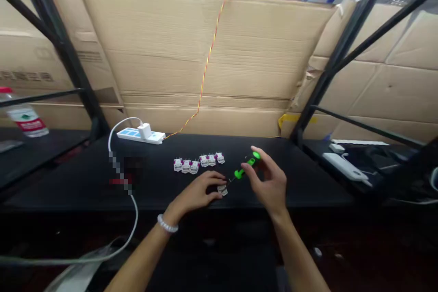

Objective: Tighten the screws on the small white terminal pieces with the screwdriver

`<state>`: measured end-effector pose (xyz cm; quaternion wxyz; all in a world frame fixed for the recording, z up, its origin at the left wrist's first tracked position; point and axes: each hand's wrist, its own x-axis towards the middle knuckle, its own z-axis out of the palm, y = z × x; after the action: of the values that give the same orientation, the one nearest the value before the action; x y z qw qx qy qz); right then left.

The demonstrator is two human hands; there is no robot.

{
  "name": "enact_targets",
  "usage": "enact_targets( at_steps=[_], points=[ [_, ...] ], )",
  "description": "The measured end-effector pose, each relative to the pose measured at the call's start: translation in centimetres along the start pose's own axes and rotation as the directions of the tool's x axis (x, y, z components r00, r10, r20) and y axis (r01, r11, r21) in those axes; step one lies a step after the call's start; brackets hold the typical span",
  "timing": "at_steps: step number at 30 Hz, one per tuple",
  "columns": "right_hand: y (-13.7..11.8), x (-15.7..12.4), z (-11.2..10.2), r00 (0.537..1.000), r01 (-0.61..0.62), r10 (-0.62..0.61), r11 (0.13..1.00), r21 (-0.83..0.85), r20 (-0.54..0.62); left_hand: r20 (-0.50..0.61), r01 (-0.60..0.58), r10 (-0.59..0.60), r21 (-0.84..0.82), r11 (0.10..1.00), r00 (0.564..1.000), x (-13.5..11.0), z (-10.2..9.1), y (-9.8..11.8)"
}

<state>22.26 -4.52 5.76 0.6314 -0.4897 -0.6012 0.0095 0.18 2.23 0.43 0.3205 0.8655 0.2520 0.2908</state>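
My right hand (pixel 268 180) grips a green-handled screwdriver (pixel 247 164), its tip slanting down and left toward a small white part (pixel 222 190) on the black table (pixel 85 182). My left hand (pixel 201 190) rests on the table with its fingers closed on that part, holding it in place. A bead bracelet (pixel 167 224) circles my left wrist. Just beyond the hands lies a row of several small white-and-magenta parts (pixel 198 163).
A white power strip (pixel 140 134) with a plugged-in charger and white cable (pixel 132 210) sits at the back left. A red-yellow wire (pixel 207 61) hangs down the cardboard backing (pixel 205 54). A labelled bottle (pixel 23 116) stands far left; white devices (pixel 345 166) lie on the right bench.
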Motion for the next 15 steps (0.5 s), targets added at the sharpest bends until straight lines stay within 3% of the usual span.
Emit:
enact_targets(
  at_steps=[8, 15],
  points=[
    [-0.02, 0.01, -0.09, 0.997, 0.066, -0.069, 0.995, -0.078, -0.039, -0.006, 0.009, -0.009, 0.014, 1.000, 1.000, 0.03, 0.09, 0.15],
    [-0.69, 0.12, -0.19, 0.977, 0.188, -0.201, 0.970, -0.153, -0.077, -0.020, -0.007, 0.007, 0.001, 1.000, 1.000, -0.02, 0.29, -0.11]
  ],
)
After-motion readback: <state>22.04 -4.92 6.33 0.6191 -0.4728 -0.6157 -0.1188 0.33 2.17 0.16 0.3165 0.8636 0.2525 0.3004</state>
